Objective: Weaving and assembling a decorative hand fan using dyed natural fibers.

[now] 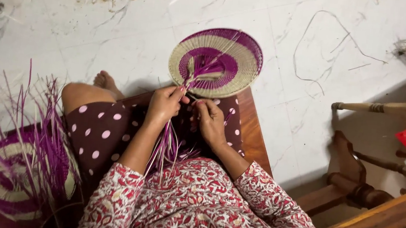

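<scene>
while both hands, left hand [164, 103] and right hand [211, 120], pinch the loose strands [169, 146] below the woven fan [216, 62] over her lap, slackened tension could unravel the binding.

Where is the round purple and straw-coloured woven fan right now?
In the head view, the woven fan sits centre frame over the white floor, just beyond the person's knees. The left hand and right hand hold its base where the loose purple strands hang down.
</scene>
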